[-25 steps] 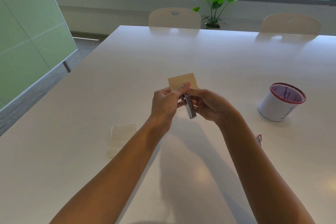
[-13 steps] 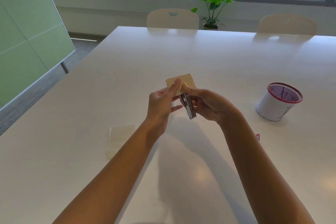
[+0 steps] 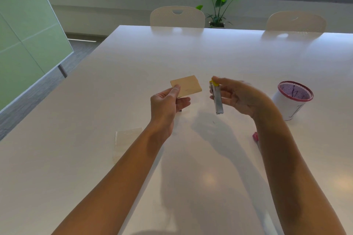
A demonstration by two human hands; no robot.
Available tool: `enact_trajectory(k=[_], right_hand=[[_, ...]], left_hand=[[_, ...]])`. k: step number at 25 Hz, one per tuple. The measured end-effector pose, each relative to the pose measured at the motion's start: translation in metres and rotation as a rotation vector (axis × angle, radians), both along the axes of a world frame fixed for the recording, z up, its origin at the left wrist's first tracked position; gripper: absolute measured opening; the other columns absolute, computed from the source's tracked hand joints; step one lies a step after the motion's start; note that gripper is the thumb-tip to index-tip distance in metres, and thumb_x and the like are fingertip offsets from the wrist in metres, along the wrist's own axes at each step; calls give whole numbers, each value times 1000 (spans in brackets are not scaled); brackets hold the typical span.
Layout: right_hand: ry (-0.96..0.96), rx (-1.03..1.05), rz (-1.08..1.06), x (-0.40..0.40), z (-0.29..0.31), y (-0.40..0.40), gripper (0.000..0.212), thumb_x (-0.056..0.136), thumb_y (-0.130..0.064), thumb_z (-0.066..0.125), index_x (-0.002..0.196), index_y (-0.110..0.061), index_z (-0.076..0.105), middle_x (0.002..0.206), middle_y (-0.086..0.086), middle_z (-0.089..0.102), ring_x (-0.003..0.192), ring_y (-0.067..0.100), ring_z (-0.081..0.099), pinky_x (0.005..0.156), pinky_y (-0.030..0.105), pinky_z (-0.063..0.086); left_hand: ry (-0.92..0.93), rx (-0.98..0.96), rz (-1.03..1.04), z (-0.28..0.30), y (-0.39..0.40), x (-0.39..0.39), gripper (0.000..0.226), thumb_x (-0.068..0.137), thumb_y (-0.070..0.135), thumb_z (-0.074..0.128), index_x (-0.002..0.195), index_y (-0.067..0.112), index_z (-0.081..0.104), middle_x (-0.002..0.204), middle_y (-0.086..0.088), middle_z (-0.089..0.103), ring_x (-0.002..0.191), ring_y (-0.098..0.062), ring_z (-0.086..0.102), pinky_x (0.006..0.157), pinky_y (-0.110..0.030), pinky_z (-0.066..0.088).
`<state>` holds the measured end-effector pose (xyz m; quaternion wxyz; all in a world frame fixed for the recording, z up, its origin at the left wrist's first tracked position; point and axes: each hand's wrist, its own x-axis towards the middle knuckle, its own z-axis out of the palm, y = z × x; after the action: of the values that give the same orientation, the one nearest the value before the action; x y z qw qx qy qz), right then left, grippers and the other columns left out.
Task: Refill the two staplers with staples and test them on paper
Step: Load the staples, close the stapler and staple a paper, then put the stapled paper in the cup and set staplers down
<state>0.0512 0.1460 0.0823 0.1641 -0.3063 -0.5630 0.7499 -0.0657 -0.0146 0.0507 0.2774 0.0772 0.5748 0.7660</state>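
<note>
Room: I see a white table point(image 3: 133, 82) under a row of windows, with two pale chairs point(image 3: 177, 16) at its far edge and a potted plant point(image 3: 219, 5) behind them.
Left hand point(image 3: 166, 105): I have it raised above the table, thumb pinching the near corner of a tan paper pad point(image 3: 188, 86); the fingers curl underneath.
Right hand point(image 3: 240, 97): it grips a slim metal stapler point(image 3: 217, 99) with a yellow tip, held nearly upright, thumb on top, fingers wrapped behind.
Gap: the pad and the stapler are near each other but apart, not touching.
Second stapler: I see only a small pink piece point(image 3: 255, 136) beside my right forearm; I cannot tell what it is.
White paper point(image 3: 127, 139): it lies flat on the table, partly under my left forearm.
Mesh cup point(image 3: 292, 99): white wall, red rim, standing to the right of my right hand.
</note>
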Motion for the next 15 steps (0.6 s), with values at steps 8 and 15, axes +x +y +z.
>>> enact_trajectory(k=[8,15], right_hand=[[-368,399,-189,30,-26,-6,37,72,-42,85,88,-11,74,88,6,75,84,18,70,71,27,58],[-770,757,-241,52,-44,-27,45,77,-50,76,74,-5,75,68,8,73,68,17,66,55,25,43]], left_hand=[[-70,71,-108,0,2,9,14,98,11,61,102,1,70,89,-10,74,68,-19,74,67,-27,61],[-77,87,-167,1,1,15,8,94,2,64,89,5,70,91,-11,74,76,-19,74,72,-28,61]])
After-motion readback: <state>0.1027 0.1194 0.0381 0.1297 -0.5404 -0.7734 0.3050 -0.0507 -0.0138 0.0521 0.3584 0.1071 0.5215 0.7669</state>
